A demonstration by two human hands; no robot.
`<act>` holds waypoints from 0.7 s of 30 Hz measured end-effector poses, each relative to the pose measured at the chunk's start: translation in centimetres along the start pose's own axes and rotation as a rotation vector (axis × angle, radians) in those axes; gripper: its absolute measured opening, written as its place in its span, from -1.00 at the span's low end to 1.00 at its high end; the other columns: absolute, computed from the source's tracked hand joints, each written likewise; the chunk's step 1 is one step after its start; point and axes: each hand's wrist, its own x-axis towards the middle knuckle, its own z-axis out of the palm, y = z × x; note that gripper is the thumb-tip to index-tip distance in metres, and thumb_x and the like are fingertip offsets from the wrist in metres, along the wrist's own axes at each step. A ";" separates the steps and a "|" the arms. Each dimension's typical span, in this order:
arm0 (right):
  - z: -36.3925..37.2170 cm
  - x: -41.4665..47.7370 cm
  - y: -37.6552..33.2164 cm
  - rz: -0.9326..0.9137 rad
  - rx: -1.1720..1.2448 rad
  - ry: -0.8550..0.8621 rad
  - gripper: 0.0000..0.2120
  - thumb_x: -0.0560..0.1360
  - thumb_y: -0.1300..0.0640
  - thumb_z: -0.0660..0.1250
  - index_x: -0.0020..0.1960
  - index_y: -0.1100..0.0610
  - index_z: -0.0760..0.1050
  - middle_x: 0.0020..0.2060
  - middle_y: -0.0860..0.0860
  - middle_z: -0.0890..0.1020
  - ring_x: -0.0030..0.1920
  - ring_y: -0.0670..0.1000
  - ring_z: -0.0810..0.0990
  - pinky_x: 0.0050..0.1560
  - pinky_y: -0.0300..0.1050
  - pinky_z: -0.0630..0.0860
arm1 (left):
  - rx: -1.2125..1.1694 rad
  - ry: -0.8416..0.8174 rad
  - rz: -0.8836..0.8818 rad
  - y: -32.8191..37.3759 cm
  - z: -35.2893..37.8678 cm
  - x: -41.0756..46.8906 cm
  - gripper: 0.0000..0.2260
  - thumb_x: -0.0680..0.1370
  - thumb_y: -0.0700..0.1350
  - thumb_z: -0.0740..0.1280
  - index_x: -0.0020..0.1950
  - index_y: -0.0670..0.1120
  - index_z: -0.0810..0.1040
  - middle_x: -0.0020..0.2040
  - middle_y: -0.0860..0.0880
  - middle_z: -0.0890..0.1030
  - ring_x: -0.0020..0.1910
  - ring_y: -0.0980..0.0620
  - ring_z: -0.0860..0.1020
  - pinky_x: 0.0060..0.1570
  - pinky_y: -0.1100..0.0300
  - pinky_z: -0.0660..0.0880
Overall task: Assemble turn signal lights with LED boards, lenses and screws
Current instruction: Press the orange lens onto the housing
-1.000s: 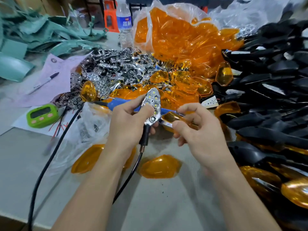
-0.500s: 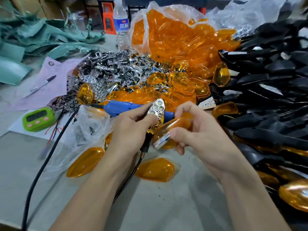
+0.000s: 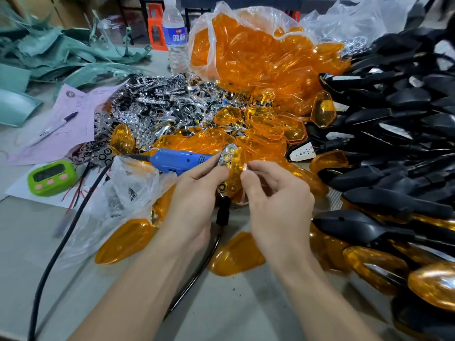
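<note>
L. hand (image 3: 194,193) is curled round the half-built light (image 3: 227,157), held over mid tabletop (image 3: 234,303); R. hand (image 3: 278,205) pinches an orange lens (image 3: 238,168) against its chrome face. Risk: lens seated askew, or dropped among loose lenses (image 3: 236,254), if pinch is eased early. Blue screwdriver (image 3: 181,160) lies just behind. Free room is left only toward the near edge; black housings (image 3: 394,198) crowd the right edge, a cable (image 3: 62,238) crosses left.

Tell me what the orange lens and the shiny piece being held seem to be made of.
Lens: likely transparent orange plastic, glossy; the shiny piece shows through it. Reflector: mirror-bright silver with round cups, probably chrome-plated plastic, though metal cannot be ruled out.
</note>
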 end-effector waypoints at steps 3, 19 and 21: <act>0.2 -0.5 -0.2 -0.017 -0.042 -0.055 -0.76 0.57 -0.05 0.40 0.22 -0.12 0.66 -0.07 -0.36 0.69 0.03 -0.23 0.67 0.08 -0.09 0.67 | 0.047 0.018 0.026 0.1 0.5 -0.5 -0.75 0.56 -0.24 0.40 0.19 -0.05 0.74 0.09 -0.15 0.74 0.19 -0.23 0.67 0.27 -0.21 0.57; -0.1 -0.4 -1.0 0.033 0.310 -0.184 -0.49 0.34 0.28 0.64 0.01 -0.28 0.64 -0.14 -0.35 0.73 -0.08 -0.24 0.72 -0.11 -0.45 0.57 | 0.086 0.013 0.174 0.4 -0.2 -0.5 -0.74 0.56 -0.19 0.46 0.17 0.10 0.75 0.07 -0.03 0.76 0.09 -0.04 0.73 0.07 0.07 0.66; -0.1 -0.6 -1.1 0.019 0.267 -0.149 -0.51 0.34 0.24 0.65 0.01 -0.31 0.64 -0.14 -0.38 0.71 -0.06 -0.27 0.71 -0.11 -0.46 0.56 | 0.012 -0.020 0.108 0.6 -0.2 -0.7 -0.76 0.57 -0.21 0.46 0.17 0.06 0.75 0.07 -0.06 0.76 0.07 -0.03 0.73 -0.03 0.19 0.65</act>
